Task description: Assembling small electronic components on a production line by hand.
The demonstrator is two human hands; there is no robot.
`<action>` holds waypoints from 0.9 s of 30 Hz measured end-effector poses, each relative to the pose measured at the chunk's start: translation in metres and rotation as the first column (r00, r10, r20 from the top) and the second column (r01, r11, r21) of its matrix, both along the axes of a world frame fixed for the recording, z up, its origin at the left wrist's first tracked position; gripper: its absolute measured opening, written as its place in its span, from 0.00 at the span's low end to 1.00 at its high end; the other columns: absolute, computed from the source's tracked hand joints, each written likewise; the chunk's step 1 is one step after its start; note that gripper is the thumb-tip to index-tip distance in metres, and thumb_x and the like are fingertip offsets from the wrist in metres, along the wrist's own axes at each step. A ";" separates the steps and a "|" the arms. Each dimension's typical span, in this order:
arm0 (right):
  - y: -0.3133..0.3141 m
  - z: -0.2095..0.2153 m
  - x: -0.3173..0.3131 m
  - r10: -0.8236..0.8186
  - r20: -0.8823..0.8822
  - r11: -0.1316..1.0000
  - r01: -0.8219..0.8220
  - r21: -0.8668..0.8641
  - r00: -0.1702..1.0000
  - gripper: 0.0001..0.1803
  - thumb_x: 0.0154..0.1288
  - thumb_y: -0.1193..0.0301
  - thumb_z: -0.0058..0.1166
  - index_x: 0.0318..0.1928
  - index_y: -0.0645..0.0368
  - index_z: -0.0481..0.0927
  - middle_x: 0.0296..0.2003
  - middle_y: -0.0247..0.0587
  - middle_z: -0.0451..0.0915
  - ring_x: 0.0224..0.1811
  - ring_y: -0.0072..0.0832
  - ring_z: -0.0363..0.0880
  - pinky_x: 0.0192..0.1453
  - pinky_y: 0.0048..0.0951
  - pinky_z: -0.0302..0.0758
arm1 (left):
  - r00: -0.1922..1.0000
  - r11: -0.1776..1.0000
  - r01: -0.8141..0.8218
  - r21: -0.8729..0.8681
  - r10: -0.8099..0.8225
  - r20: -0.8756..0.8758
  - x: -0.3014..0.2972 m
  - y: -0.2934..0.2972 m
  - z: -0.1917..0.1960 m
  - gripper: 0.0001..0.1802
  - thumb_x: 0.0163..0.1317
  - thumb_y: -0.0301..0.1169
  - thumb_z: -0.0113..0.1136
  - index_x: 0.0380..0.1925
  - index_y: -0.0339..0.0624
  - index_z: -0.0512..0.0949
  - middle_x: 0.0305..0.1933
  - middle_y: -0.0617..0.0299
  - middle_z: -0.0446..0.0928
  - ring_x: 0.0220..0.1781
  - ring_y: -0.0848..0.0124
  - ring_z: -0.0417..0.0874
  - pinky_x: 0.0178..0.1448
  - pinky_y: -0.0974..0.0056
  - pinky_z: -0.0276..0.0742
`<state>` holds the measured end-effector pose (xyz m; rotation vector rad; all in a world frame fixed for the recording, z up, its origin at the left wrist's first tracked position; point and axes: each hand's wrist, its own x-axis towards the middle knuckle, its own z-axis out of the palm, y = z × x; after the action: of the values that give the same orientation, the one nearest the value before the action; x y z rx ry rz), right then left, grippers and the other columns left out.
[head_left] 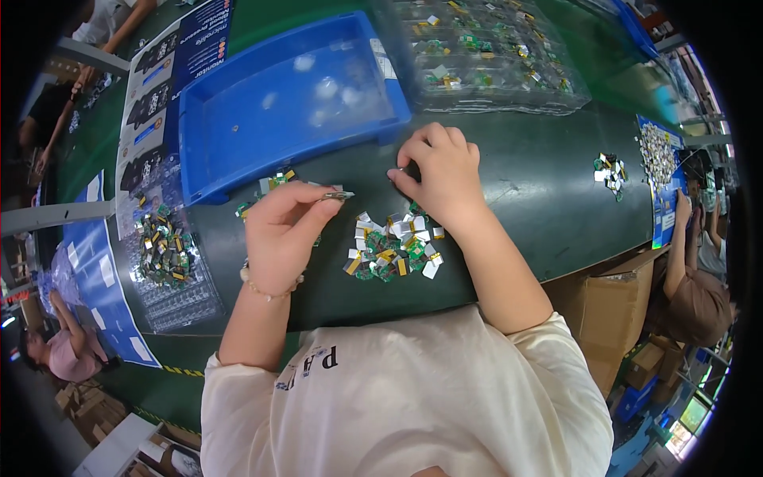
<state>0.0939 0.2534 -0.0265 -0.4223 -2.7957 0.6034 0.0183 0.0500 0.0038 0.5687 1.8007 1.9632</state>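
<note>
Left hand (280, 230) pinches a small component (338, 195) between closed fingertips; right hand (438, 171), curled shut, grip contents indiscernible, rests above the parts pile (391, 250) on the surface (524, 183).

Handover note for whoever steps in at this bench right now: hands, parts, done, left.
Left hand: raised just above the mat, fingers pinching one small part.
Right hand: knuckles up on the green mat, fingers curled down on something too small to make out.
Parts: loose pile of small green boards with silver tabs lies between the hands. A few more sit by the blue bin's front edge. Clear tray of parts on the left; stacked clear trays behind.
Done: cannot tell from the picture; the blue bin looks nearly bare.
Left: the centre pile, apparently.
</note>
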 end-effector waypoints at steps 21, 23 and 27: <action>0.011 -0.001 0.002 0.412 -0.189 0.881 -0.442 -0.169 0.892 0.07 0.48 0.68 0.63 0.29 0.52 0.80 0.29 0.33 0.77 0.39 0.34 0.73 0.42 0.34 0.69 | 0.713 0.656 -0.545 -0.522 0.036 -0.700 -0.010 -0.076 -0.016 0.07 0.53 0.23 0.63 0.34 0.37 0.82 0.33 0.55 0.82 0.36 0.64 0.82 0.41 0.66 0.76; 0.010 0.001 0.007 0.523 -0.188 0.831 -0.546 -0.103 0.831 0.07 0.48 0.69 0.63 0.29 0.53 0.80 0.27 0.34 0.77 0.38 0.34 0.73 0.40 0.34 0.69 | 0.709 0.655 -0.544 -0.525 0.024 -0.705 -0.011 -0.077 -0.016 0.08 0.53 0.23 0.63 0.35 0.37 0.82 0.36 0.54 0.81 0.38 0.62 0.82 0.44 0.65 0.75; 0.017 0.017 0.017 0.547 0.024 0.824 -0.534 -0.189 0.837 0.09 0.45 0.66 0.65 0.28 0.52 0.81 0.28 0.34 0.76 0.38 0.35 0.73 0.42 0.35 0.69 | 0.642 0.600 -0.601 -0.527 -0.030 -0.766 -0.010 -0.081 -0.018 0.10 0.53 0.25 0.62 0.36 0.37 0.80 0.44 0.54 0.79 0.44 0.60 0.80 0.49 0.62 0.73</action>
<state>0.1108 0.2702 -0.0095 0.3567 -2.9436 0.9717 0.0084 -0.0307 -0.0143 0.8073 3.1645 0.8943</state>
